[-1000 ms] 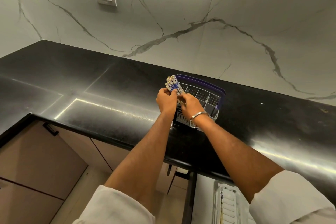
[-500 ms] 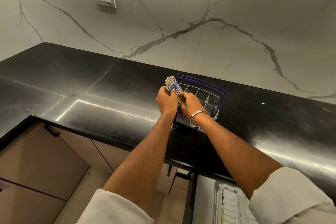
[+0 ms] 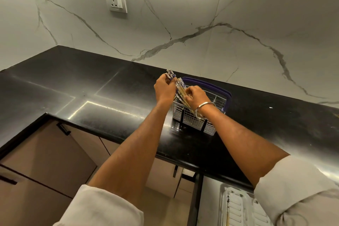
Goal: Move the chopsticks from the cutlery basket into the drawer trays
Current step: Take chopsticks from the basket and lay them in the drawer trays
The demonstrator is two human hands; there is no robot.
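A white mesh cutlery basket [image 3: 190,117] with a purple handle [image 3: 211,86] stands on the black counter. My left hand [image 3: 164,89] grips a small bunch of chopsticks [image 3: 170,73], their patterned tops sticking up above my fist, just left of the basket. My right hand [image 3: 195,95], a metal bangle on its wrist, holds a second bunch of chopsticks [image 3: 180,89] that still stands in the basket's left end. The open drawer with a white tray [image 3: 236,207] shows at the bottom right, below the counter edge.
The black counter [image 3: 91,101] runs left and right along a marble wall with a socket [image 3: 116,2]. Brown cabinet fronts [image 3: 45,156] with a dark handle lie below at the left. The counter's front edge overhangs the drawer.
The single bunch of chopsticks has split in two. My left hand has lifted its share up and to the left, while my right hand keeps the others in the basket.
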